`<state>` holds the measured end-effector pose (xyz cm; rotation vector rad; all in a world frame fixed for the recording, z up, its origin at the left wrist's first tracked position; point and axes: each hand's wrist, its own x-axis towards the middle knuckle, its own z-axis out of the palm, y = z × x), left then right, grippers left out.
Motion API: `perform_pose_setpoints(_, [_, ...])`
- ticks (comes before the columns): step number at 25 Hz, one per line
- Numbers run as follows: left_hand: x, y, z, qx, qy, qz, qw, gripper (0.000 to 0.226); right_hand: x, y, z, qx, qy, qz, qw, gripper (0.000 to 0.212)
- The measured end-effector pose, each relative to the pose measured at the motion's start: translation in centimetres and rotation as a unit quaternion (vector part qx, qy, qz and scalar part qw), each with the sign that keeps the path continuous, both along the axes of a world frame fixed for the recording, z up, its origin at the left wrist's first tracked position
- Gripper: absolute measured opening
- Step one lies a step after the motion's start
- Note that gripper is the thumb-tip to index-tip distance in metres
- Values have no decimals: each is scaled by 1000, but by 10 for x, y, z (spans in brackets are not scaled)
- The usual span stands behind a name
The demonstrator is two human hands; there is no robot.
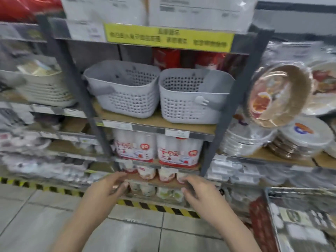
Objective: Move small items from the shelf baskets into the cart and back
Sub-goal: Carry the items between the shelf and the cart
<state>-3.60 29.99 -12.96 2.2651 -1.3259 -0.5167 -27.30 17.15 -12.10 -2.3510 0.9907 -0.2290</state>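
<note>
Left to right: left hand (107, 186), fingers loosely curled, holding nothing; left grey perforated plastic basket (121, 88) and right grey perforated plastic basket (192, 96), side by side on the shelf, contents not visible; right hand (198, 188), likewise relaxed and holding nothing; wire cart (300, 219) at lower right, holding blurred packets. Progress cannot be judged. White cup packs (156, 150) read "80"; the yellow sign (169, 36) is illegible.

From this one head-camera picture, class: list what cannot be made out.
- Left basket and right basket: contents hidden by their walls.
- Yellow sign: text motion-blurred.
- Cart: cut off by right edge.
- Left hand, right hand: blur obscures any small item held.
</note>
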Motion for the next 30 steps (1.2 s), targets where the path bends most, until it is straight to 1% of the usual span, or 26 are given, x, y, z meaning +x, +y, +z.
perform_pose_setpoints(3, [42, 23, 10, -2, 10, 25, 1000, 32, 50, 3, 10, -5, -23, -5, 1000, 31])
perform_pose_setpoints(7, [105, 52, 19, 24, 30, 64, 997, 34, 112, 5, 13, -10, -38, -6, 999, 29])
perform_pose_setpoints(9, [137, 52, 20, 36, 41, 66, 996, 36, 133, -1, 10, -10, -35, -15, 999, 30])
perform_pose_setpoints(11, [161, 39, 24, 44, 43, 54, 997, 38, 148, -6, 10, -11, -42, -47, 998, 32])
perform_pose_setpoints(12, [169, 28, 27, 36, 30, 39, 998, 39, 155, -8, 12, -16, -52, -66, 996, 32])
perform_pose_setpoints(14, [180, -2, 38, -7, -10, -4, 1000, 39, 168, -17, 19, -32, -71, -97, 992, 32])
perform_pose_setpoints(16, [183, -37, 54, -58, -38, -48, 996, 39, 180, -26, 32, -46, -78, -108, 990, 32])
perform_pose_setpoints(18, [186, -78, 70, -110, -77, -96, 986, 41, 195, -43, 48, -86, -97, -106, 986, 32])
perform_pose_setpoints(20, [193, -120, 80, -167, -120, -111, 972, 43, 213, -68, 64, -132, -125, -103, 978, 31])
perform_pose_setpoints(22, [203, -153, 85, -205, -153, -103, 961, 46, 232, -93, 75, -182, -147, -98, 967, 29])
perform_pose_setpoints(23, [210, -166, 82, -206, -165, -96, 960, 48, 242, -103, 77, -204, -150, -97, 963, 27])
perform_pose_setpoints(26, [231, -187, 72, -153, -210, -86, 962, 55, 266, -134, 73, -259, -123, -83, 954, 25])
perform_pose_setpoints(28, [239, -192, 68, -155, -232, -82, 957, 45, 270, -147, 65, -284, -96, -69, 951, 31])
perform_pose_setpoints(30, [241, -194, 65, -197, -238, -69, 949, 35, 268, -153, 60, -303, -86, -66, 947, 29])
